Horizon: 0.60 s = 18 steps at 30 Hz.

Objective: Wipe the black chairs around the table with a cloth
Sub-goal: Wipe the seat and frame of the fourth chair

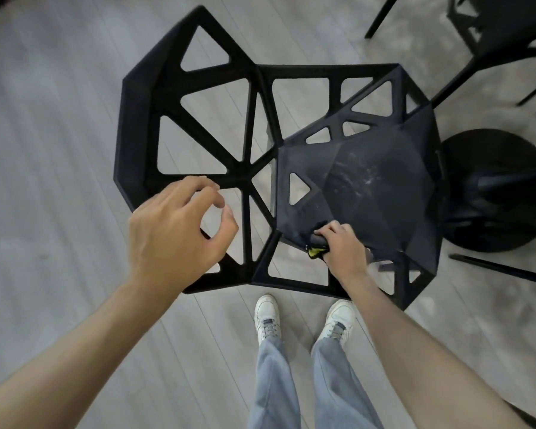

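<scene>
While right hand [342,243] clamps dark cloth [317,244] at chair [369,187] seat's near edge, left hand [180,230] loosely curled, holding nothing, above backrest: unbraced, chair may skid; streaks likely missed.

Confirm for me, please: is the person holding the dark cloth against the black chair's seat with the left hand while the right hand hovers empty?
Not quite: the head view shows the hands swapped. The right hand holds the dark cloth against the black chair's seat, while the left hand hovers empty.
</scene>
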Available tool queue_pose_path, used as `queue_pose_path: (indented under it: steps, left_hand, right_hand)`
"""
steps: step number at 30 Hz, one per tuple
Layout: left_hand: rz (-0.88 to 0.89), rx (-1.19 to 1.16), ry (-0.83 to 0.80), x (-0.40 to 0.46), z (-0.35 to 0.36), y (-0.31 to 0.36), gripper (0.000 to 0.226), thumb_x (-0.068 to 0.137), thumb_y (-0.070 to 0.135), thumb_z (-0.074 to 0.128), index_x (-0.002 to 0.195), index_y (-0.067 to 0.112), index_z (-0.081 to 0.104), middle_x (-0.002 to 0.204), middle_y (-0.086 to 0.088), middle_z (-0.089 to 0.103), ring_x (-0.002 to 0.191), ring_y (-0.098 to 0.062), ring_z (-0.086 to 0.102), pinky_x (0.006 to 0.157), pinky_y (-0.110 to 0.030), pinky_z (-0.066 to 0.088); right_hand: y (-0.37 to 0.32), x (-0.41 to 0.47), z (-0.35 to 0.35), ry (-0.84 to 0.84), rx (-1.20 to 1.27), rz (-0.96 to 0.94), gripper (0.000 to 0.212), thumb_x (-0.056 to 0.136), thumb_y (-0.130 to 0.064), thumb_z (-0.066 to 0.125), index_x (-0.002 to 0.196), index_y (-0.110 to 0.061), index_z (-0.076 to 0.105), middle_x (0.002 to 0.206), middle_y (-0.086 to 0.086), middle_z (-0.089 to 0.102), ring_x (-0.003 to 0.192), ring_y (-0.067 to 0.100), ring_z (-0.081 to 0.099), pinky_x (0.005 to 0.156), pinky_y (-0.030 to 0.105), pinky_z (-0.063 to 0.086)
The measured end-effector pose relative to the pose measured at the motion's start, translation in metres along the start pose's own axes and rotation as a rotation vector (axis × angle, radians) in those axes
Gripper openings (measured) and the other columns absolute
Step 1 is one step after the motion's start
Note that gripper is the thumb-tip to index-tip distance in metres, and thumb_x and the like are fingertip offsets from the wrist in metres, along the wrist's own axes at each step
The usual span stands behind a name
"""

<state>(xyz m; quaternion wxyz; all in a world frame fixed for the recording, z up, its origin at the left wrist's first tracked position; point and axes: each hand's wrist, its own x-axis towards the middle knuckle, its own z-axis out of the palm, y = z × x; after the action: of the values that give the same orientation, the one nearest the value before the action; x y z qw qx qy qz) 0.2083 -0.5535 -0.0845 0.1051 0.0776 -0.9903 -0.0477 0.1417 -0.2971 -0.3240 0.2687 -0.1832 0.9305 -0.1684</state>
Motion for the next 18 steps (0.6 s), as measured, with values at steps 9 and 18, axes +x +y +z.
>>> queue_pose_path:
  steps: [9, 18]
  left_hand:
    - [0.014, 0.015, 0.008, 0.0, -0.002, 0.005, 0.033, 0.101, 0.035, 0.055, 0.085, 0.015, 0.076, 0.102, 0.001, 0.077, 0.093, -0.017, 0.072, 0.073, -0.021, 0.043]
    - [0.02, 0.021, 0.0, 0.0, -0.001, 0.001, 0.032, 0.102, 0.034, 0.056, 0.088, 0.014, 0.077, 0.104, 0.0, 0.077, 0.098, -0.018, 0.072, 0.076, -0.022, 0.046]
  right_hand:
    - [0.028, -0.004, -0.021, -0.03, 0.031, 0.057, 0.044, 0.081, -0.002, 0.064, 0.112, -0.033, 0.071, 0.101, -0.007, 0.06, 0.107, 0.023, 0.058, 0.073, 0.039, 0.053]
    - [0.045, -0.036, -0.027, -0.138, 0.025, 0.05, 0.02, 0.078, -0.019, 0.059, 0.092, -0.032, 0.061, 0.087, -0.008, 0.064, 0.096, 0.025, 0.061, 0.069, 0.04, 0.054]
